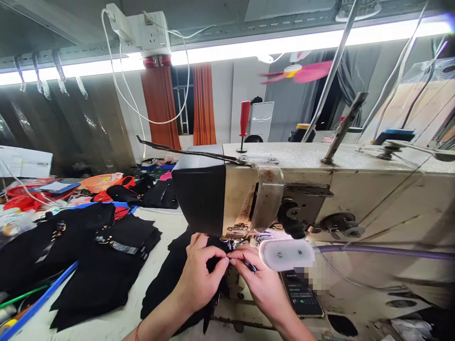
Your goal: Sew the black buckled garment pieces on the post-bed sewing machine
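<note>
Both hands meet under the machine head: the left hand [199,279] pinches the black cloth [170,279] from the left, and the right hand [261,284], fingers closed on a small dark tool [250,264], meets it fingertip to fingertip. The cloth trails back toward the person, its front end just ahead of the fingers at the presser foot [234,233]. Beyond rises the sewing machine [355,189], with stacked black pieces [106,255] well off to the left.
</note>
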`<action>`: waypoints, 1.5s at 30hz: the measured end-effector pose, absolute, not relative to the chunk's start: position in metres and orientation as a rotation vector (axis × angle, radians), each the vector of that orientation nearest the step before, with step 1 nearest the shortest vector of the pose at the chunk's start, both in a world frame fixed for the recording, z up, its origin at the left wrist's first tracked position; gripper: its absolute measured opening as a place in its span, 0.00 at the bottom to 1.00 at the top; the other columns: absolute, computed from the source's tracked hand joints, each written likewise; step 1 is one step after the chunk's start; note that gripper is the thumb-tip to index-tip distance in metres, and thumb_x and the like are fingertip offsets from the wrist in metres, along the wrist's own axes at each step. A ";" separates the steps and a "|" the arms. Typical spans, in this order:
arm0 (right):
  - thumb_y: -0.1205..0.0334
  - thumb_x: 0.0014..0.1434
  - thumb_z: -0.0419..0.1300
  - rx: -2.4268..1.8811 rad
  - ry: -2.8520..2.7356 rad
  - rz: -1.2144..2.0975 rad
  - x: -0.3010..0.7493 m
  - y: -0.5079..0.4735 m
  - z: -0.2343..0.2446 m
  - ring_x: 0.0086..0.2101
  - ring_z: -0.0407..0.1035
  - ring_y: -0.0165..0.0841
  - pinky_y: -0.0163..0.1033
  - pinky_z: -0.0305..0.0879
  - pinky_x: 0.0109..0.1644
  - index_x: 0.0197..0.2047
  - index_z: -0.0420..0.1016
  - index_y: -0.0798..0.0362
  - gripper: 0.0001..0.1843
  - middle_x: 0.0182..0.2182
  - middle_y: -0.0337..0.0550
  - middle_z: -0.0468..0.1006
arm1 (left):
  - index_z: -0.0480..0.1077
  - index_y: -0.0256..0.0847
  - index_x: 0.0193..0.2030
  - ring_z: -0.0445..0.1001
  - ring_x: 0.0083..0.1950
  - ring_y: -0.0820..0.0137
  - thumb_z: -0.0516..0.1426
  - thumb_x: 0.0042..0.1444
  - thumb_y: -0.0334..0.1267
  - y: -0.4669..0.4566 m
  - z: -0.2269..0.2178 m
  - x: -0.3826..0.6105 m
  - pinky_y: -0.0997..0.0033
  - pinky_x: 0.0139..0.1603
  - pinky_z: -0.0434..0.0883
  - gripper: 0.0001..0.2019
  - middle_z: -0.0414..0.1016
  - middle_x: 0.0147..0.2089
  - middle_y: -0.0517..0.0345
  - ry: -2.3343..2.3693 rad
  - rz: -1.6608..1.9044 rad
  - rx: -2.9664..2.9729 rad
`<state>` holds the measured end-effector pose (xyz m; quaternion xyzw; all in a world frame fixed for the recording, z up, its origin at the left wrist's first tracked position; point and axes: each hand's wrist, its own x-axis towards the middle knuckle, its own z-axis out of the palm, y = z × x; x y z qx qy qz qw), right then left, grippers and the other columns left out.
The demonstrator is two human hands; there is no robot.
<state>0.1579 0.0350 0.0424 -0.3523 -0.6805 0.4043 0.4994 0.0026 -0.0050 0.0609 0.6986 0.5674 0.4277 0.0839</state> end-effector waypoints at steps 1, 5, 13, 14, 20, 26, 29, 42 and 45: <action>0.56 0.55 0.62 -0.852 -1.646 0.971 0.158 0.035 0.042 0.38 0.73 0.40 0.43 0.70 0.46 0.32 0.83 0.50 0.10 0.32 0.46 0.80 | 0.76 0.44 0.31 0.65 0.49 0.58 0.57 0.57 0.33 -0.005 0.061 0.003 0.55 0.48 0.66 0.07 0.70 0.41 0.53 1.696 1.284 2.089; 0.57 0.56 0.61 -0.858 -1.696 0.919 0.157 0.036 0.040 0.37 0.74 0.39 0.43 0.70 0.46 0.33 0.83 0.49 0.10 0.32 0.45 0.80 | 0.76 0.44 0.31 0.66 0.47 0.59 0.57 0.56 0.31 -0.003 0.059 0.004 0.57 0.45 0.67 0.08 0.71 0.40 0.53 1.721 1.312 2.139; 0.61 0.58 0.58 -0.771 -1.930 0.651 0.171 0.040 0.042 0.38 0.76 0.41 0.43 0.73 0.43 0.41 0.80 0.53 0.11 0.37 0.49 0.82 | 0.76 0.44 0.28 0.65 0.48 0.58 0.59 0.51 0.27 -0.003 0.055 0.005 0.58 0.46 0.66 0.08 0.71 0.42 0.53 1.780 1.368 2.272; 0.62 0.58 0.57 -0.759 -1.988 0.631 0.173 0.041 0.043 0.38 0.76 0.41 0.43 0.73 0.43 0.41 0.79 0.53 0.11 0.36 0.49 0.81 | 0.76 0.45 0.28 0.65 0.48 0.58 0.59 0.52 0.27 -0.003 0.055 0.005 0.58 0.46 0.66 0.08 0.70 0.41 0.53 1.776 1.363 2.282; 0.64 0.60 0.53 -0.791 -2.147 0.664 0.176 0.046 0.048 0.37 0.73 0.39 0.45 0.70 0.44 0.37 0.75 0.50 0.09 0.34 0.45 0.79 | 0.76 0.45 0.33 0.64 0.50 0.57 0.56 0.54 0.30 -0.006 0.055 0.000 0.55 0.48 0.66 0.08 0.69 0.46 0.52 1.690 1.321 2.297; 0.62 0.58 0.55 -0.752 -2.053 0.736 0.176 0.048 0.042 0.34 0.74 0.38 0.43 0.72 0.40 0.36 0.74 0.49 0.07 0.32 0.42 0.79 | 0.76 0.46 0.35 0.64 0.50 0.56 0.57 0.50 0.28 -0.007 0.057 -0.002 0.52 0.49 0.65 0.10 0.69 0.44 0.52 1.669 1.321 2.248; 0.63 0.58 0.56 -0.714 -2.038 0.700 0.176 0.049 0.041 0.33 0.74 0.37 0.41 0.73 0.40 0.36 0.75 0.49 0.06 0.31 0.41 0.78 | 0.76 0.45 0.33 0.64 0.50 0.56 0.58 0.51 0.30 -0.006 0.056 0.001 0.53 0.48 0.65 0.06 0.69 0.45 0.52 1.677 1.352 2.219; 0.69 0.60 0.60 -0.627 -1.870 0.206 0.171 0.037 0.032 0.35 0.75 0.37 0.39 0.72 0.41 0.44 0.73 0.51 0.09 0.34 0.44 0.79 | 0.72 0.42 0.31 0.64 0.49 0.59 0.55 0.57 0.28 -0.006 0.057 0.003 0.56 0.49 0.66 0.08 0.69 0.41 0.54 1.730 1.301 2.215; 0.75 0.61 0.55 -0.498 -2.057 0.211 0.170 0.034 0.036 0.36 0.73 0.36 0.38 0.72 0.39 0.48 0.72 0.54 0.14 0.36 0.48 0.77 | 0.71 0.42 0.34 0.61 0.53 0.57 0.53 0.59 0.27 -0.009 0.053 0.001 0.53 0.52 0.64 0.08 0.67 0.47 0.51 1.686 1.284 2.303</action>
